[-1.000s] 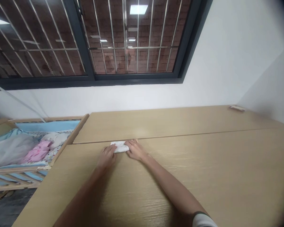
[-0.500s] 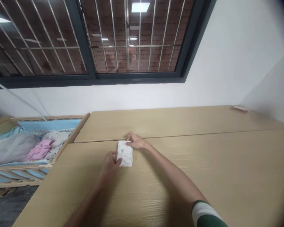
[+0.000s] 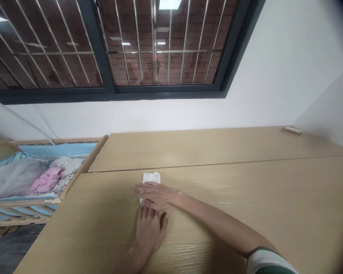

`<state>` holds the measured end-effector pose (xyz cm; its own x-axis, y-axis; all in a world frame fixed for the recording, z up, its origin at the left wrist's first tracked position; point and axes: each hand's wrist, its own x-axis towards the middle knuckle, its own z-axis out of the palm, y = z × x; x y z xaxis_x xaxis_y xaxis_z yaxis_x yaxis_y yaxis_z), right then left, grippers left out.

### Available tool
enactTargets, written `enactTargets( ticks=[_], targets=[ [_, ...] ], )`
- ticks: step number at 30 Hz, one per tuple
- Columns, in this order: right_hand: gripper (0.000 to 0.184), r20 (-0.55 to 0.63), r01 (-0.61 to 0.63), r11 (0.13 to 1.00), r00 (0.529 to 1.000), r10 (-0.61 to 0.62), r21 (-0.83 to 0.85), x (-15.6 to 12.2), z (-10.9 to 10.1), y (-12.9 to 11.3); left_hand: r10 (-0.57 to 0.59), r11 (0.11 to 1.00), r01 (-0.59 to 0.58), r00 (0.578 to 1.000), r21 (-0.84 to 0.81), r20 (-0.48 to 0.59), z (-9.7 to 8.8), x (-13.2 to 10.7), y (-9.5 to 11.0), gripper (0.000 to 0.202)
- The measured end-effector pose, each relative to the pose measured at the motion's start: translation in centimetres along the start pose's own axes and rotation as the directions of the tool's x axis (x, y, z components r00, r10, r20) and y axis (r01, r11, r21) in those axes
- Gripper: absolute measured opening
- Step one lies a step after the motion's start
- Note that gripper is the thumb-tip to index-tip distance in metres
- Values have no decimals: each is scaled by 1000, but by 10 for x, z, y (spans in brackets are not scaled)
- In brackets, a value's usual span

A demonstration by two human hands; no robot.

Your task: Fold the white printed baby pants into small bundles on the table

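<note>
RH [image 3: 157,195] on wht item [image 3: 151,177], LH [image 3: 149,227] beside

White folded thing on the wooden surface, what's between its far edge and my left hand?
Your right hand lies there, stretched across the white folded thing, with your left hand on the near side; the head view shows it.

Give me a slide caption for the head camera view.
Right hand laid across a small white item, left hand close by, on a wood-toned tabletop beside a crib.
</note>
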<state>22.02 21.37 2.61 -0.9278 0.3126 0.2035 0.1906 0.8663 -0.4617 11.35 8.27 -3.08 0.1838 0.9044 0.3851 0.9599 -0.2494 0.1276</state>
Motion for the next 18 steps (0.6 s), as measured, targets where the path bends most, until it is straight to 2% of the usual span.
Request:
enactTargets(
  ticks=[3,6,13,15,18],
  targets=[
    [48,33,-13,998,999,11,56,-5,21,6,-26,999,24,999,48,34,6,-4,6,41],
    [46,57,-78,994,996,74,72,-6,25,26,-48,998,46,998,45,39,7,-2,4,44],
    [53,11,-157,986,987,158,-61,3,-5,77,-1,1000,1,999,5,-43,17,-2,0,56],
    [54,3,-218,974,976,218,-64,4,-10,84,-1,1000,0,999,-13,-51,15,-1,-1,56],
    [57,-41,-309,951,950,308,4,1,-17,83,-16,995,14,1000,-99,-11,3,7,-11,50]
  ],
)
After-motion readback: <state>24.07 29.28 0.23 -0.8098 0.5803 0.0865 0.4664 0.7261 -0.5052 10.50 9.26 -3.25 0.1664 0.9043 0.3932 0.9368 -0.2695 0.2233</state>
